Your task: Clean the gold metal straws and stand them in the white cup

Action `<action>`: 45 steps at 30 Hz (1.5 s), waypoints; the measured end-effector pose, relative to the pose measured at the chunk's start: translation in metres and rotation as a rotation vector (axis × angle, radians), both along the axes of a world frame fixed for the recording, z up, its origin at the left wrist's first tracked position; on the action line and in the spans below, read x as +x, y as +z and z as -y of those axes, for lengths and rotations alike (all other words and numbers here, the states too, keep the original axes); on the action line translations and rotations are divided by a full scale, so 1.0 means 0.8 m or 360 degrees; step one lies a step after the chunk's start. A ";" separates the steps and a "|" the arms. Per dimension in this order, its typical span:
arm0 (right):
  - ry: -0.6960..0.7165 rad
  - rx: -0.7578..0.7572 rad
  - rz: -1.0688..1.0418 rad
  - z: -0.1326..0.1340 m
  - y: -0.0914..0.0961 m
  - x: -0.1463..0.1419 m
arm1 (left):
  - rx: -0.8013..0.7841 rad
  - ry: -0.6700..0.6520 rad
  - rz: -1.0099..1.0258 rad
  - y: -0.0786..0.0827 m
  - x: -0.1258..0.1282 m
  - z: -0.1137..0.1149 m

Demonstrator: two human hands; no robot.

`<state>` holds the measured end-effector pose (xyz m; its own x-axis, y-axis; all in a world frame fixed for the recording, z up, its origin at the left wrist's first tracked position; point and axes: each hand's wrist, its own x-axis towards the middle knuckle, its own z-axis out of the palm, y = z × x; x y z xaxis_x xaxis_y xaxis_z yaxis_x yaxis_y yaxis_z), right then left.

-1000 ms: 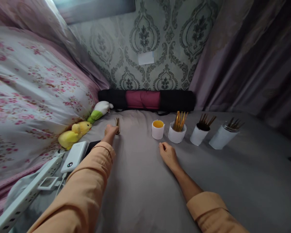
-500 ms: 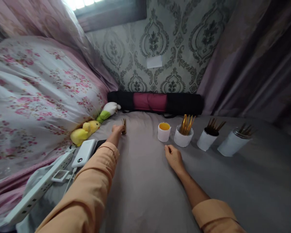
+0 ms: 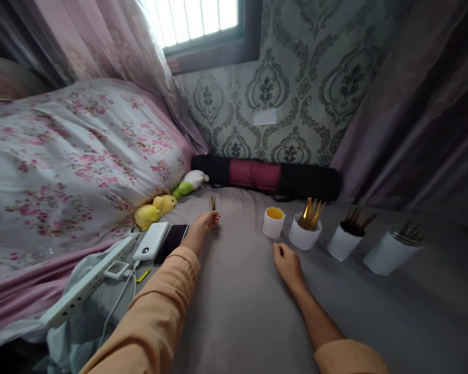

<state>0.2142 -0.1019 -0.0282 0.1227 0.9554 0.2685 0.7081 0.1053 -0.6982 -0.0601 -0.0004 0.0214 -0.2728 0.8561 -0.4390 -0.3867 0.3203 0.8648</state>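
Note:
My left hand [image 3: 206, 222] is closed around a small bundle of thin sticks [image 3: 212, 201], whose tips rise above the fingers over the grey sheet. The hand hides the rest of the bundle. My right hand [image 3: 288, 264] rests on the sheet, fingers curled to a pinch; I see nothing in it. Just beyond it stands a small white-wrapped cup [image 3: 273, 228] with a yellow inside. To its right is a wider white cup [image 3: 304, 239] with golden sticks [image 3: 312, 213]. Farther right are a white container [image 3: 343, 244] with dark brown sticks and a white-wrapped jar [image 3: 390, 254] with greyish sticks.
Left lie a black phone [image 3: 170, 243], a white power bank [image 3: 151, 240] and a power strip [image 3: 89, 280] with a cable. A yellow plush toy [image 3: 150, 213] and a white-green one [image 3: 189, 184] lie behind. A black-and-maroon roll [image 3: 253, 175] lies along the wall.
The camera view has swung left and up, bringing more of the window and the phone into sight. My left hand has turned, with the bundle still in it. My right hand stays by the cup.

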 end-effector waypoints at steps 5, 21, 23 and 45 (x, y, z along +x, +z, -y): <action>0.0031 -0.0031 0.0032 0.000 0.001 0.001 | 0.0167 0.0014 0.0105 -0.005 0.013 0.034; 0.0038 -0.0016 0.0028 -0.001 -0.001 -0.002 | 0.0590 -0.0205 0.0263 -0.039 0.104 0.162; 0.0025 -0.0005 0.0027 -0.002 -0.002 -0.002 | 0.0616 -0.0245 0.0206 -0.043 0.113 0.170; 0.0129 -0.0081 -0.0362 -0.005 -0.004 -0.003 | 0.0828 -0.0374 -0.0624 -0.060 0.138 0.185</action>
<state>0.2117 -0.0982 -0.0311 0.0967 0.9762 0.1942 0.5228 0.1162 -0.8445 0.0506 -0.1481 -0.0270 -0.1092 0.9844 0.1377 0.0146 -0.1369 0.9905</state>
